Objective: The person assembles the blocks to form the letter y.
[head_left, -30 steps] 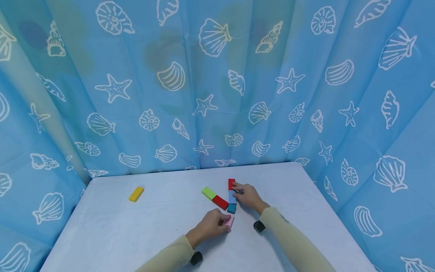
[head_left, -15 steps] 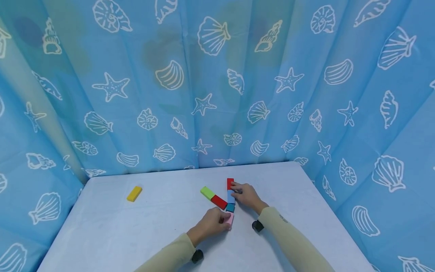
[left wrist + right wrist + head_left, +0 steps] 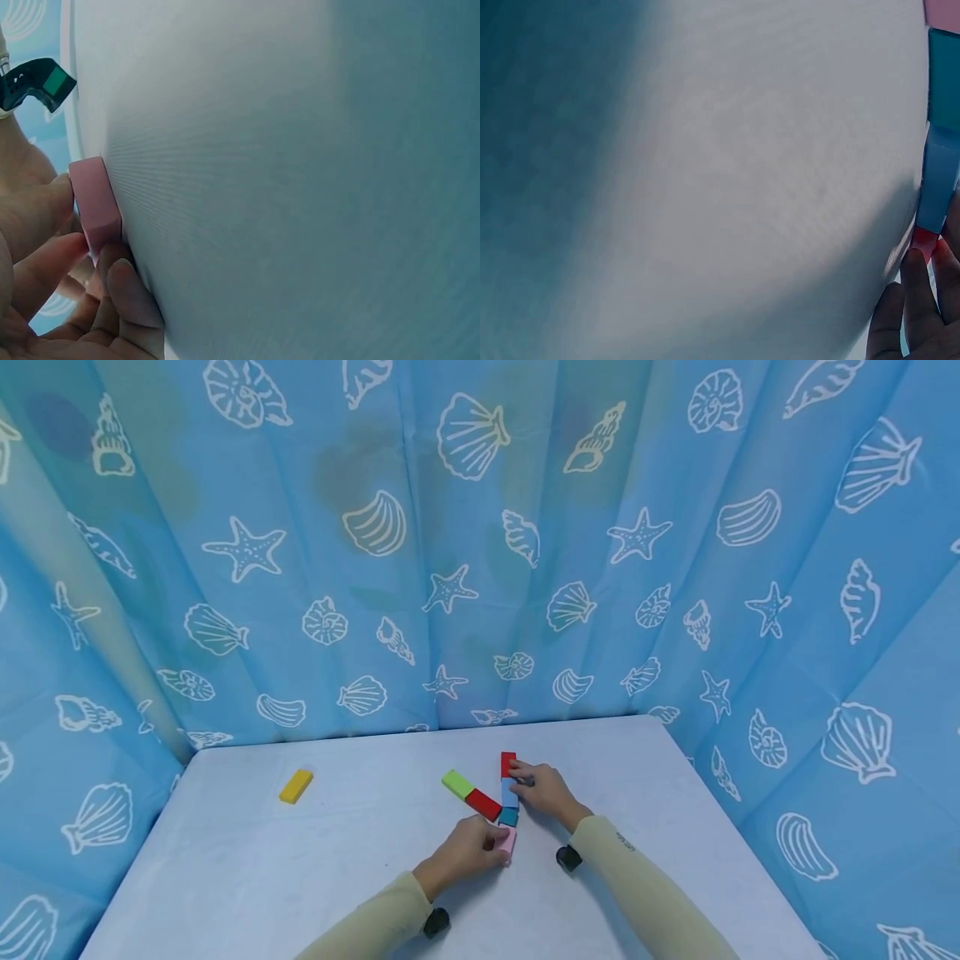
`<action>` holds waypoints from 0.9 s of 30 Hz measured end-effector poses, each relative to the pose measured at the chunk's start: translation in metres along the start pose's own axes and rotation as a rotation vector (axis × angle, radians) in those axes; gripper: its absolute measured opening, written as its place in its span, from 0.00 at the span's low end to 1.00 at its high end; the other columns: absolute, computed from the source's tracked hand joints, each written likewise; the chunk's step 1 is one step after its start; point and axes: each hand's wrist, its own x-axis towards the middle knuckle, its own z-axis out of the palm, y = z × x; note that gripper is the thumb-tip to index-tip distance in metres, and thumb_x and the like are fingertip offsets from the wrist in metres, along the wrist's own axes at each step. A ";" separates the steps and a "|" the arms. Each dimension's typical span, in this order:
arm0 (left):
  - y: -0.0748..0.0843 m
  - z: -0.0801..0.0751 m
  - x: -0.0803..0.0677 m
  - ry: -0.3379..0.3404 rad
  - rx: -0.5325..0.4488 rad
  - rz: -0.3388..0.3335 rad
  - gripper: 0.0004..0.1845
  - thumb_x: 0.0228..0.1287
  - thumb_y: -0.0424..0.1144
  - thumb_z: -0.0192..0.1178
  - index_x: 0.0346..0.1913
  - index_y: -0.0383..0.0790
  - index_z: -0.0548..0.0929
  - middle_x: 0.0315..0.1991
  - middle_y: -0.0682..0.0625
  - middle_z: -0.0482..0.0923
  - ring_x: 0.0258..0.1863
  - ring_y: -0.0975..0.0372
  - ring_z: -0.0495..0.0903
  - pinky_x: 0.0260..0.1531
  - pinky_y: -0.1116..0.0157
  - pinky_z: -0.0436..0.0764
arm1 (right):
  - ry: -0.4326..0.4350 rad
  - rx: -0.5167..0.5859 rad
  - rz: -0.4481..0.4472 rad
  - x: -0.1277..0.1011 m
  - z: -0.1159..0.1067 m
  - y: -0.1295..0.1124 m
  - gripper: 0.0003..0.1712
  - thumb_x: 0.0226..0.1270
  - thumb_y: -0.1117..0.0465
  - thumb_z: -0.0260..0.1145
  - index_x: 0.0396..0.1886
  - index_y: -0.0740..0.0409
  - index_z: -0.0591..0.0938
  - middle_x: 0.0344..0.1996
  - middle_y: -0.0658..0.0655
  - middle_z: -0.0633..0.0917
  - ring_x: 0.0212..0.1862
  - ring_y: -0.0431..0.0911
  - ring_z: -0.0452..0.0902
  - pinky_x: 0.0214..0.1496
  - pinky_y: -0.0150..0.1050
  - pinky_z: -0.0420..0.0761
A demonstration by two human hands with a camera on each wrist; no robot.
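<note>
Left hand still pinches pink block; right hand fingertips still rest on light-blue block. No shift; alignment holding.

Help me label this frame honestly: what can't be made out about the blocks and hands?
- Pink block: head view, left hand covers its near end.
- Light blue block: the right hand hides whether the fingers grip or only touch it; right wrist view cuts it at the edge.
- Yellow block: too small for detail.
</note>
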 end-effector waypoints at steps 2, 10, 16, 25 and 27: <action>0.000 0.000 0.000 -0.001 0.002 -0.004 0.26 0.52 0.45 0.67 0.56 0.47 0.77 0.25 0.59 0.74 0.29 0.66 0.70 0.23 0.72 0.72 | 0.000 0.002 0.001 -0.001 0.001 0.000 0.23 0.60 0.54 0.65 0.57 0.40 0.77 0.63 0.46 0.72 0.66 0.51 0.65 0.61 0.49 0.71; -0.003 0.002 0.002 0.003 0.003 0.008 0.26 0.52 0.46 0.67 0.56 0.47 0.78 0.26 0.59 0.74 0.29 0.66 0.70 0.24 0.72 0.72 | 0.003 0.001 0.013 -0.001 0.001 0.000 0.23 0.60 0.54 0.65 0.57 0.40 0.77 0.63 0.46 0.72 0.66 0.51 0.64 0.61 0.49 0.71; -0.002 0.002 0.002 0.008 -0.017 0.005 0.26 0.52 0.45 0.67 0.56 0.46 0.78 0.26 0.59 0.74 0.30 0.67 0.70 0.24 0.72 0.72 | 0.009 -0.001 0.014 0.001 0.001 0.000 0.23 0.59 0.55 0.66 0.57 0.40 0.77 0.62 0.46 0.72 0.66 0.51 0.65 0.61 0.49 0.70; 0.000 0.000 0.001 -0.003 -0.015 0.001 0.26 0.52 0.45 0.67 0.56 0.47 0.78 0.28 0.58 0.75 0.31 0.67 0.70 0.25 0.72 0.73 | 0.012 -0.004 0.009 -0.001 0.000 -0.001 0.23 0.60 0.54 0.65 0.56 0.40 0.77 0.62 0.46 0.72 0.66 0.51 0.65 0.61 0.50 0.70; 0.000 -0.001 0.001 -0.001 -0.007 0.003 0.26 0.52 0.45 0.67 0.56 0.48 0.78 0.28 0.58 0.74 0.30 0.67 0.70 0.25 0.72 0.72 | 0.014 0.003 0.005 -0.001 0.000 -0.002 0.23 0.60 0.55 0.65 0.56 0.41 0.77 0.62 0.47 0.72 0.66 0.52 0.65 0.61 0.50 0.70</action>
